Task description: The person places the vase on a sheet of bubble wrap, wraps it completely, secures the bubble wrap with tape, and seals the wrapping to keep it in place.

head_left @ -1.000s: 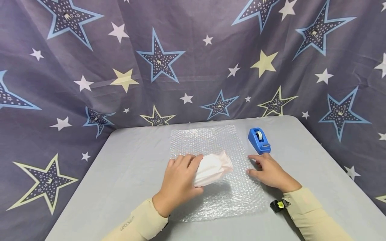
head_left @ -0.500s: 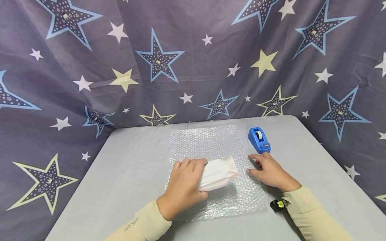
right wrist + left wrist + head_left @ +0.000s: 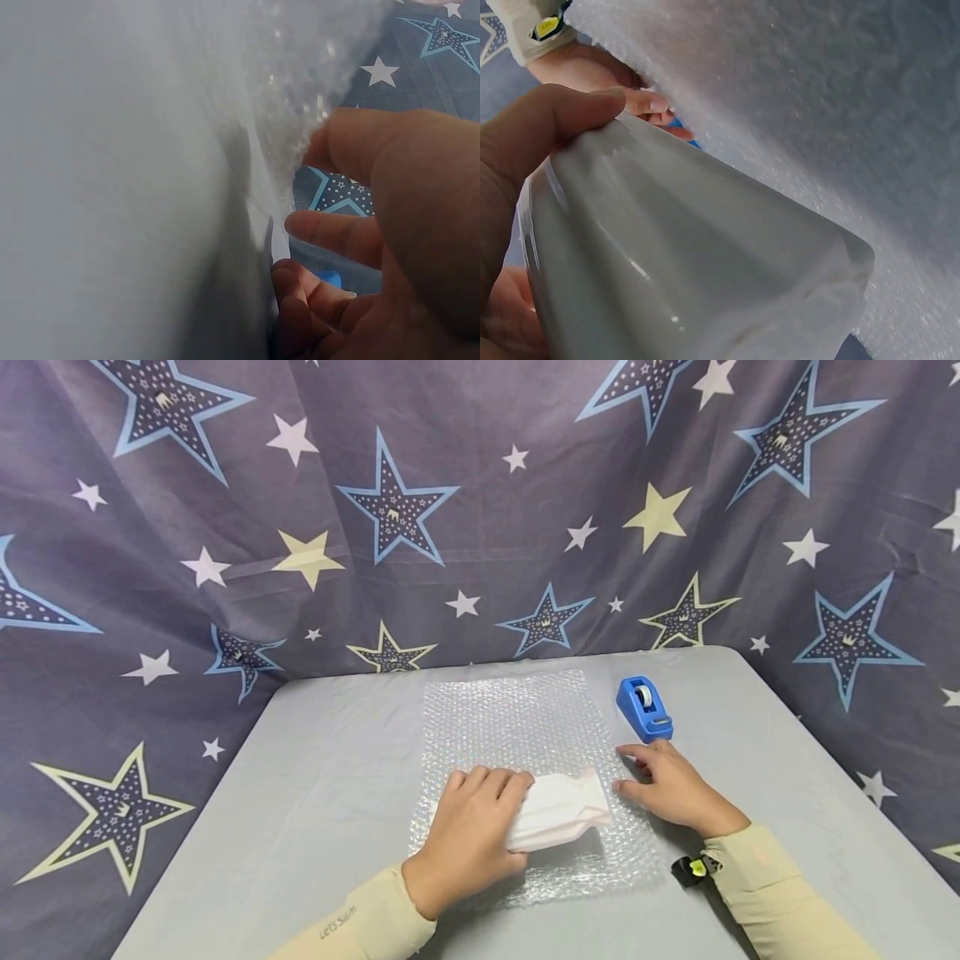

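Note:
My left hand (image 3: 480,831) grips a glossy white vase (image 3: 558,812), which lies tilted on its side above the sheet of bubble wrap (image 3: 517,718). Its pinkish, ruffled end points right in the head view. Up close in the left wrist view, the vase (image 3: 697,240) shows smooth folds, with my thumb (image 3: 562,120) across it. My right hand (image 3: 678,785) rests by the right edge of the bubble wrap, thumb and index finger apart. In the right wrist view, its fingertips (image 3: 296,225) are at the wrap's edge; whether they press on it is unclear.
A blue tape dispenser (image 3: 645,710) with a roll of tape stands just beyond my right hand. Everything lies on a table with a grey cloth (image 3: 322,760). A star-patterned curtain (image 3: 465,485) hangs behind and at both sides.
My left hand has carried the vase right and toward me over the bubble wrap. My right hand, the wrap and the tape dispenser have stayed put.

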Motion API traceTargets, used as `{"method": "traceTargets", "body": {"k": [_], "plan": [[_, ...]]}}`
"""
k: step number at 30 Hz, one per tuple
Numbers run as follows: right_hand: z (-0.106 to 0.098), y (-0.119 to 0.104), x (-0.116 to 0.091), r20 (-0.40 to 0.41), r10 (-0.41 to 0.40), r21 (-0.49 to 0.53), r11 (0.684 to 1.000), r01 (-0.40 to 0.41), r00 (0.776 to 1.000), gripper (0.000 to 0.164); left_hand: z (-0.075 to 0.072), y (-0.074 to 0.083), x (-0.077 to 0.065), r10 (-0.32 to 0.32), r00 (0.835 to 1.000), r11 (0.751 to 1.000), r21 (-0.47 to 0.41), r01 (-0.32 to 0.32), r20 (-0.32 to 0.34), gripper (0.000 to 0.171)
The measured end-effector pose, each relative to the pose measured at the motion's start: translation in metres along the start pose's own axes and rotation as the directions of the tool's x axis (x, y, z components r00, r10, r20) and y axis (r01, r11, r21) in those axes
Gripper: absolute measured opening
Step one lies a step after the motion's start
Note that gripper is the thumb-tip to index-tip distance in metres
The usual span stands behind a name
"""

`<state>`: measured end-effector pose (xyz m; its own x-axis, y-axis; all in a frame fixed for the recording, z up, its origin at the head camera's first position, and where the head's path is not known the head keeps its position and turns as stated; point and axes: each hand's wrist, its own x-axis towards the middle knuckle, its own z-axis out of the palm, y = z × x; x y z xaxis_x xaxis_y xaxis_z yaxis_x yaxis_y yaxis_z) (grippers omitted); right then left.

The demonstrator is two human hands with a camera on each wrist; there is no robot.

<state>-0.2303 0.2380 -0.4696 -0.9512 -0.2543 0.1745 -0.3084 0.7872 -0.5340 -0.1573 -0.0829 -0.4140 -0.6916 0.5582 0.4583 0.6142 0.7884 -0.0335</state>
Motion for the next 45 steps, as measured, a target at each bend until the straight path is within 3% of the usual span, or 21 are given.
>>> {"method": "traceTargets", "body": {"k": [18,25,45], "plan": [[-0.001,0.001,-0.001,-0.002,-0.004,0.003,1.0,0.004,1.0,0.058,0.004,0.013,-0.002,0.046,0.998,0.999,0.021,-0.047,0.047,0.085],[-0.001,0.001,-0.001,0.001,0.001,0.004,1.0,-0.001,1.0,0.059,0.006,0.017,-0.001,0.063,0.997,0.998,0.027,-0.064,0.033,0.087],[-0.001,0.0,-0.001,0.002,-0.002,0.001,1.0,0.002,1.0,0.057,0.013,0.022,-0.003,0.069,0.993,0.996,0.041,-0.074,0.097,0.088]]}}
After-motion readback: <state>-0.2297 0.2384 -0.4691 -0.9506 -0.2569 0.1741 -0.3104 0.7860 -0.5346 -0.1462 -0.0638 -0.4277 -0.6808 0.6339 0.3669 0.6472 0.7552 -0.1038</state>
